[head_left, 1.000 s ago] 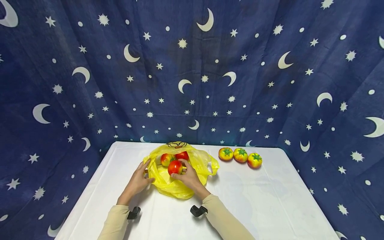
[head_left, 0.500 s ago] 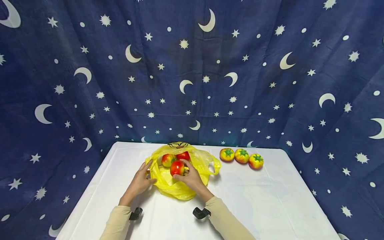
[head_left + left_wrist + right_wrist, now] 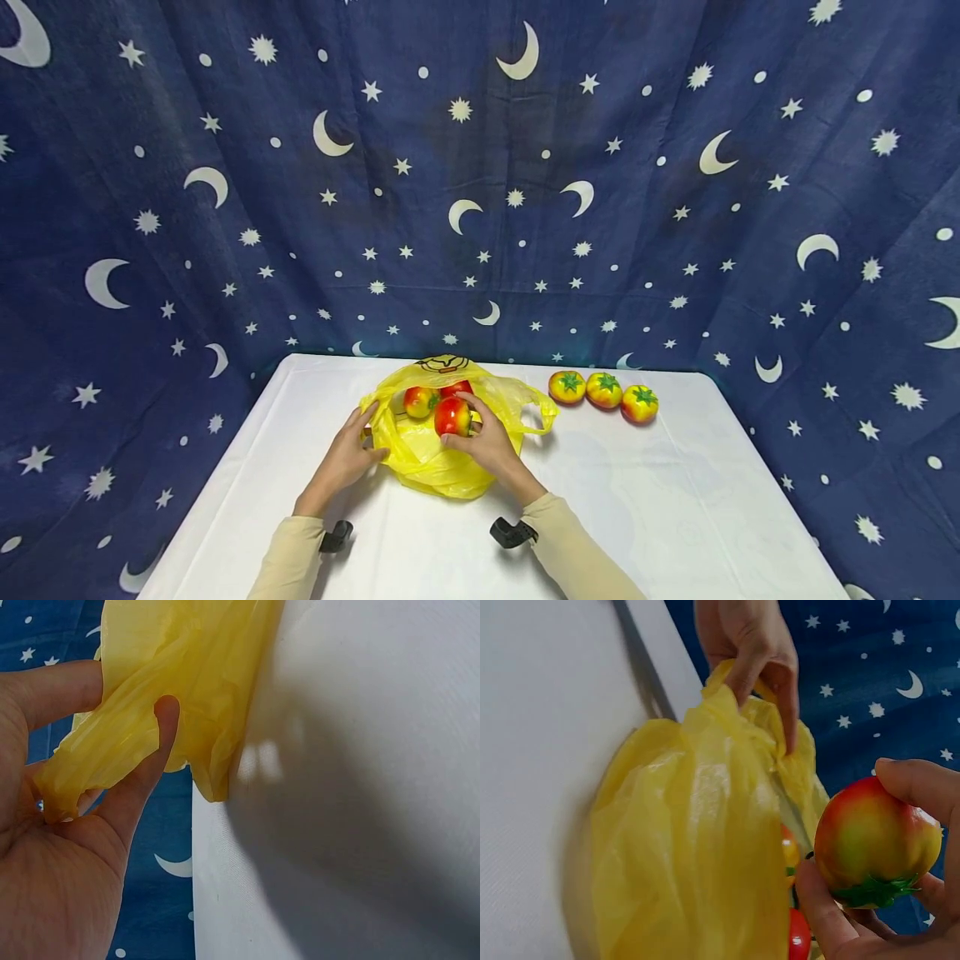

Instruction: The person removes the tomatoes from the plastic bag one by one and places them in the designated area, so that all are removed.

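A yellow plastic bag point(image 3: 442, 477) lies with its mouth spread on the table. The left hand point(image 3: 347, 457) grips the bag's left edge; in the left wrist view the hand point(image 3: 71, 802) has bag film point(image 3: 120, 742) between thumb and fingers. Above the bag's mouth, the right hand point(image 3: 489, 442) holds a red-yellow fruit point(image 3: 452, 416) by its sides, its green leafy end toward the palm. The right wrist view shows this fruit point(image 3: 874, 840) between the thumb and fingers of the right hand point(image 3: 907, 900). Inside the bag sit a red-yellow fruit point(image 3: 418, 402) and a red one point(image 3: 455, 388).
Three yellow-red fruits with green leaves, a left one point(image 3: 567, 387), a middle one point(image 3: 603, 390) and a right one point(image 3: 639, 404), stand in a row right of the bag on the white table point(image 3: 660, 500). A blue curtain point(image 3: 420, 275) with moons and stars hangs behind.
The right hand has shifted slightly to the right with its fruit, which has turned so more of its yellow side shows. The left hand keeps its grip on the bag, nearly in place.
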A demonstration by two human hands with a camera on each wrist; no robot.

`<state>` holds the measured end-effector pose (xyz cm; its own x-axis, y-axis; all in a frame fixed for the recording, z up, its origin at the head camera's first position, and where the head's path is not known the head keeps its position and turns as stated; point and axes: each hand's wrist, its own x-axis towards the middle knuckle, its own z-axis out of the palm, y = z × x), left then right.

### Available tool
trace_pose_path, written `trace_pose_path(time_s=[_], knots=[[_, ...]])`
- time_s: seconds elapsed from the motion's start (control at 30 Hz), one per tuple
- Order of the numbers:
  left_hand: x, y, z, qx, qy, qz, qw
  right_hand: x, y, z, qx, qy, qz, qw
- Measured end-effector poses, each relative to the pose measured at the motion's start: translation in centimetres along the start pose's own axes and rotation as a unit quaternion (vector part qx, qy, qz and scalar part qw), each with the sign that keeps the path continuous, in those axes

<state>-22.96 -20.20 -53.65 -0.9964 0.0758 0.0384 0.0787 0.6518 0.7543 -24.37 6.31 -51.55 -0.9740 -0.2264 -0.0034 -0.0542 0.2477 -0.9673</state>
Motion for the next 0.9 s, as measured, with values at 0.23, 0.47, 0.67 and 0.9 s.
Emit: trace_pose_path(time_s=[0.23,0.47,0.67,0.9], knots=[[0.1,0.3,-0.3,0.001,0.002,0.010,0.9999,-0.1,-1.2,-0.5,-0.003,0.015,-0.033,0.9993],[0.0,0.4,-0.3,-0.011,0.001,0.015,0.9998,-0.7,-2.5,-1.3,-0.011,0.020,-0.041,0.9989],[0.0,0.3,-0.3,-0.001,0.004,0.021,0.9998,-0.7,-3.0,-1.9,0.000,0.018,-0.048,0.9987],[0.1,0.2,-0.3,0.000,0.007,0.025,0.9997,-0.8,-3.6,-2.5,0.030,0.012,-0.052,0.9981]])
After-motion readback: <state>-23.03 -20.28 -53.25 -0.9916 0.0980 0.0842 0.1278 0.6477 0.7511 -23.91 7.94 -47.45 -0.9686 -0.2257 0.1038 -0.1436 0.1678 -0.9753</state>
